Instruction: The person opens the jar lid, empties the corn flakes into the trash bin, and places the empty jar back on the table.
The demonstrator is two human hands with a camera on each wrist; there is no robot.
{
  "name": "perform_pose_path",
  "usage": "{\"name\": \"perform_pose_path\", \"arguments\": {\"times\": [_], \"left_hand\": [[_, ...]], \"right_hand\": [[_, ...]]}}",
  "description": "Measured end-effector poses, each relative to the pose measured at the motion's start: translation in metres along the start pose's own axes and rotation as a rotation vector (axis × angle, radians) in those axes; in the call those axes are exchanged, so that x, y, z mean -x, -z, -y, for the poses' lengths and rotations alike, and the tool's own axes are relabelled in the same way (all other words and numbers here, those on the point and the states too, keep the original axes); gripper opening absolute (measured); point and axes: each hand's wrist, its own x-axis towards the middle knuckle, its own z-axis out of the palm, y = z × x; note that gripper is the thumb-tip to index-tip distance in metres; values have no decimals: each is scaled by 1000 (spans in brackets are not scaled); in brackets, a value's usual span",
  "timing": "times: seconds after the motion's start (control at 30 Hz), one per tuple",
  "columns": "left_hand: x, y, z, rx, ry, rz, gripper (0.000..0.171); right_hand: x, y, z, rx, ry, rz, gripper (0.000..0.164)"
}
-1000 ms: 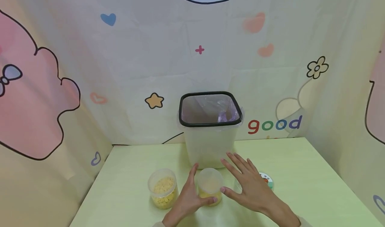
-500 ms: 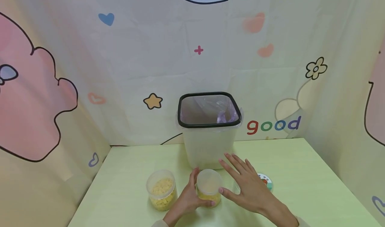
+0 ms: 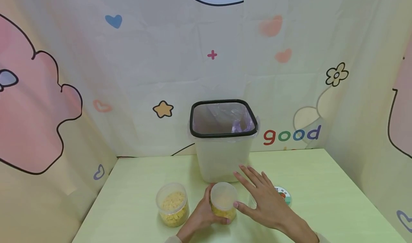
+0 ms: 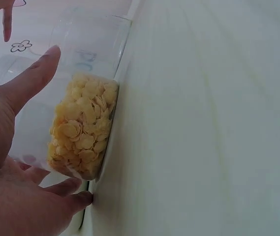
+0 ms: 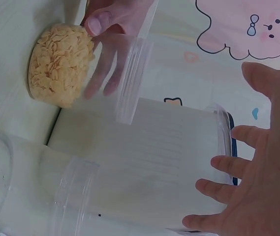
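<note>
My left hand [image 3: 202, 211] grips a clear plastic jar [image 3: 224, 200] partly filled with yellow flakes, standing upright on the table. Its thumb is at the near side; in the right wrist view other fingers show through the jar's clear wall. My right hand [image 3: 265, 201] hovers to the right of this jar with fingers spread and straight, holding nothing. Below it stands another clear jar [image 5: 36, 177], with no flakes visible, mostly hidden by the hand in the head view. To the left, a similar jar [image 3: 173, 203] of yellow flakes stands untouched.
A white bin [image 3: 223, 157] with a black rim and a purple-tinted liner stands behind the jars. A round item with a printed label [image 3: 284, 196] lies right of the right hand, partly covered. Printed cloth [image 3: 145, 57] hangs around the pale green table [image 3: 322, 200].
My left hand has closed in around the middle jar, its fingers and thumb now against it. The right hand keeps nearly the same place. The head view has shifted slightly.
</note>
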Motion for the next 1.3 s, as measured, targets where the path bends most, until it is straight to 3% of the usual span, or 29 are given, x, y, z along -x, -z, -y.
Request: {"name": "perform_pose_path", "arguments": {"times": [0.83,1.03,1.3], "left_hand": [[2,-4,-7,54,24,-91,99],[2,-4,-12,9,-10,-119,99],[5,-1,-24,45,-39,-136,101]], "right_hand": [[-2,2,4,-14,0,-9,76],[-6,4,7,-19,11,-19,76],[-10,7,11,-24,24,-30,76]]}}
